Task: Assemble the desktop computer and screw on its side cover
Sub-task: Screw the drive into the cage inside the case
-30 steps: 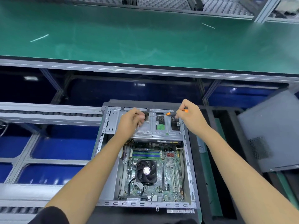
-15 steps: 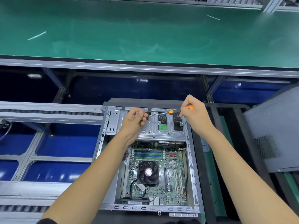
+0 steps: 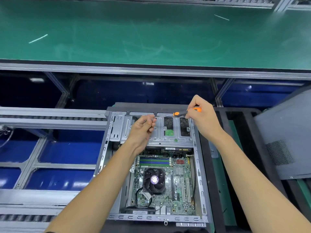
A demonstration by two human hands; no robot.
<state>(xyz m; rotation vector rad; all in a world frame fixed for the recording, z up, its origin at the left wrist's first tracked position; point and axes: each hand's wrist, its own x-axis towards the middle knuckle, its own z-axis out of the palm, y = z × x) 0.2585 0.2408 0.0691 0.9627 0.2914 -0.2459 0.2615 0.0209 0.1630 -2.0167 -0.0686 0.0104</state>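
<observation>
The right grip (image 3: 202, 117) clasps the orange-and-black handle of a slim screwdriver (image 3: 176, 113), its steel shaft reaching leftward to the left grip (image 3: 143, 126), which pinches a small silver screw (image 3: 152, 118) at the tip. Below both grips lies the open grey metal computer case (image 3: 200, 174), motherboard and black fan (image 3: 154, 180) exposed. The grey perforated side cover (image 3: 284, 140) rests right of the right grip.

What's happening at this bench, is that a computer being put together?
Yes. A person works over an open desktop case lying on its side, motherboard and fan exposed. The right hand grips an orange-handled screwdriver; the left hand pinches what looks like a small screw at its tip, above the drive cage. The grey side cover lies off to the right.
</observation>
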